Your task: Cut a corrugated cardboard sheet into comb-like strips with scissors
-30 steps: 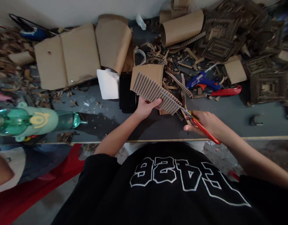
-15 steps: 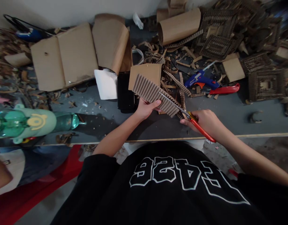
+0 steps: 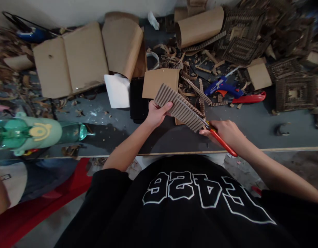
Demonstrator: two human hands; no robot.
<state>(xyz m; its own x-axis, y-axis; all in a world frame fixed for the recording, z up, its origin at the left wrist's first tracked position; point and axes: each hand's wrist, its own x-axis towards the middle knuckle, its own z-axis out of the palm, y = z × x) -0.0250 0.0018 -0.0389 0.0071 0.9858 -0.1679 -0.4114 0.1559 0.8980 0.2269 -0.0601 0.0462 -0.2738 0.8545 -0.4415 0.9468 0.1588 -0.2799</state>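
My left hand (image 3: 157, 113) pinches the left part of a ribbed corrugated cardboard piece (image 3: 181, 108), thumb on top. My right hand (image 3: 225, 132) is closed round the red and yellow handles of the scissors (image 3: 222, 142). The scissor blades lie along the upper long edge of the ribbed piece, pointing up and left. Under and behind it rests a flat brown cardboard piece (image 3: 160, 82). Thin ribbed strips (image 3: 196, 89) lie on the table just beyond the blades.
A blue glue gun (image 3: 222, 86) and a red-handled tool (image 3: 249, 98) lie right of the strips. Cardboard sheets (image 3: 85, 57), scraps and woven-looking cardboard squares (image 3: 295, 93) line the back. A green bottle (image 3: 40, 132) lies left. A person's arm (image 3: 0, 196) shows at lower left.
My left hand has shifted slightly left and up along the ribbed cardboard. The piece has moved a little right, and the scissor blades appear closer together.
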